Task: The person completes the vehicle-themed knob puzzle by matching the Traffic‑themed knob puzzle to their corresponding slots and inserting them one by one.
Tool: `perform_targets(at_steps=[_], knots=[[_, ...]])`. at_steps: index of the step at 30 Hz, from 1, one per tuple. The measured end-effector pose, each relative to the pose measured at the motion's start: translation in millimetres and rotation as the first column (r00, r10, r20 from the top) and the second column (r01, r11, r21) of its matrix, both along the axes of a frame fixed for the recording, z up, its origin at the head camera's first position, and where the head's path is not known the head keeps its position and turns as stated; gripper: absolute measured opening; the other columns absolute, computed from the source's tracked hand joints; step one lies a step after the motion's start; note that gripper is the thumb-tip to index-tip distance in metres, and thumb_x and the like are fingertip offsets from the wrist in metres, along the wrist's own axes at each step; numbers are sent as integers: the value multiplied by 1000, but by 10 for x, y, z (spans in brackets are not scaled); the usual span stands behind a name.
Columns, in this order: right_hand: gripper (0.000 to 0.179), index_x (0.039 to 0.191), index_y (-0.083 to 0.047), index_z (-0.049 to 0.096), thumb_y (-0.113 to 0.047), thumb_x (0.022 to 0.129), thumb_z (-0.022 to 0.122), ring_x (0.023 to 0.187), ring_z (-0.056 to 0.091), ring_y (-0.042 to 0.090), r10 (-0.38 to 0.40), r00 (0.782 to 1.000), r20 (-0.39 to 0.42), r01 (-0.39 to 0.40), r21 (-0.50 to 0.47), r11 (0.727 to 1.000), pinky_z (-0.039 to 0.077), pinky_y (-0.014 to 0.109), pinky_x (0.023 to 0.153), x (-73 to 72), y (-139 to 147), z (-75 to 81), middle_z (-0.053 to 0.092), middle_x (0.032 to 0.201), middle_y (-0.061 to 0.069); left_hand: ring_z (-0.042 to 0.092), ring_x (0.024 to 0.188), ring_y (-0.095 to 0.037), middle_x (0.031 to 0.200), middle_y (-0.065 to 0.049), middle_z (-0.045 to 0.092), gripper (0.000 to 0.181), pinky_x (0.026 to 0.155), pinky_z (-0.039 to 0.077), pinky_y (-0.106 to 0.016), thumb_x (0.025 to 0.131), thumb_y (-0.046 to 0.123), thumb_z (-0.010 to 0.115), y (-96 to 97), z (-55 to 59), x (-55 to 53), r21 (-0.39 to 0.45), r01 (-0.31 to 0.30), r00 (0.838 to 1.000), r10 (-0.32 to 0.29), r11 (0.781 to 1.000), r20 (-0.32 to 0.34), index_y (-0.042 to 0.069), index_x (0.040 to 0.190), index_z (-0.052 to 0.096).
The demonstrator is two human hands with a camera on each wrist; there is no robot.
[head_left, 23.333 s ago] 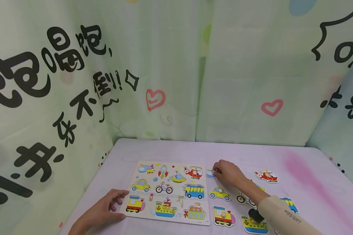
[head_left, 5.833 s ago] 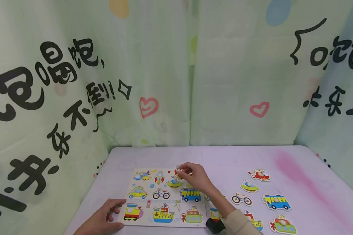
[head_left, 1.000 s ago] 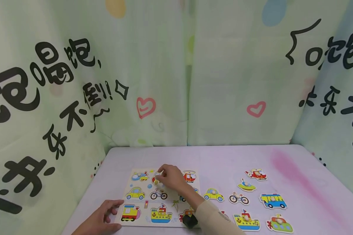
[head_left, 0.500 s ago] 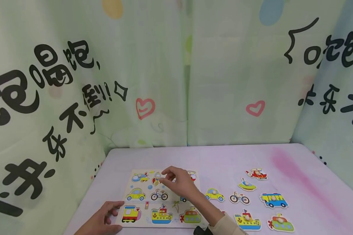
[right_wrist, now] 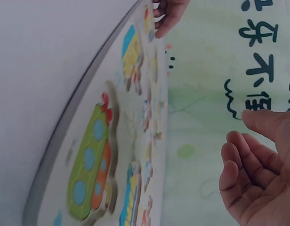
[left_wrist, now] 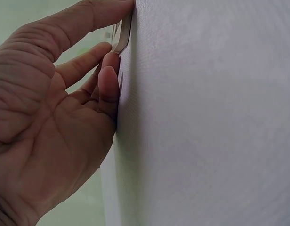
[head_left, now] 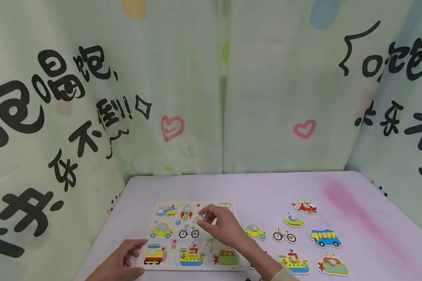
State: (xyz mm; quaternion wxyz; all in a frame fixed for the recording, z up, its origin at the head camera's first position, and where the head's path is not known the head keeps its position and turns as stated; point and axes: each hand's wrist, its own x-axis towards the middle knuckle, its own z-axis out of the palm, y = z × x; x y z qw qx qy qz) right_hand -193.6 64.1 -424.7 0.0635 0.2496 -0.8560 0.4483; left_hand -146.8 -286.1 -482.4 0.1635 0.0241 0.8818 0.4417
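Observation:
A white puzzle board (head_left: 172,259) with vehicle-shaped recesses lies on the table. My left hand (head_left: 121,259) grips its near left corner, thumb and fingers at the edge (left_wrist: 122,37) in the left wrist view. Over the right part of the board hovers my right hand (head_left: 221,226), fingers bent and thumb apart, holding nothing; it hides the flying saucer and bus recesses in part. The rocket (head_left: 186,212) shows in the top row beside the plane (head_left: 166,210). In the right wrist view the right hand (right_wrist: 258,174) is clear of the board's face, near the submarine recess (right_wrist: 88,160).
Knobbed pieces lie right of the board: helicopter (head_left: 304,207), saucer (head_left: 293,220), car (head_left: 255,231), bicycle (head_left: 284,235), bus (head_left: 325,238), ship (head_left: 294,262) and submarine (head_left: 333,265). My right forearm covers most of another piece. A printed curtain (head_left: 267,97) stands behind the table.
My right hand brought the rocket piece leftward to the top row and let go of it. It has since drawn back to the right, fingers apart. The left hand stays at the corner.

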Motion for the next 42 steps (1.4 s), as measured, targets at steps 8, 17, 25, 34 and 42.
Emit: perform_targets(at_steps=[8,17,25,34,42], knots=[[18,106,-9,71,-22,94,76,73,58,3,7,999,-39,-4,88,996,48,27,69,-34,192,-82,63,78,-11,43,96,-23,115,-9,44,85,70,39,-24,80,28,88,-23,0,-28,26,12,1000,-12,1000,8,7,150,45],[20,108,-9,71,-22,93,76,73,55,3,-53,999,-7,53,189,980,46,25,67,-41,477,-89,61,78,-14,43,95,-23,114,-9,44,85,71,39,-24,81,31,87,-41,10,-13,37,40,999,-40,999,-4,7,150,45],[22,109,-11,72,-23,92,78,77,56,9,-77,997,-31,83,306,948,48,26,70,-29,697,-11,61,83,-14,44,95,-23,114,-9,44,86,69,40,-24,78,30,89,-10,-2,10,22,-5,1000,5,1000,16,10,150,47],[24,109,-9,73,-21,89,80,77,57,14,-81,995,-50,94,374,923,48,27,70,-47,793,-8,61,83,-12,44,96,-23,114,-8,46,87,70,39,-24,75,29,91,5,9,21,-7,-28,1000,28,1000,-3,12,149,48],[23,108,-11,73,-21,89,81,76,54,11,-85,996,-15,83,436,896,49,26,70,-52,848,-33,60,83,-11,45,94,-21,113,-7,47,85,70,39,-24,75,27,91,29,23,23,-37,-36,999,35,999,-12,13,148,50]])
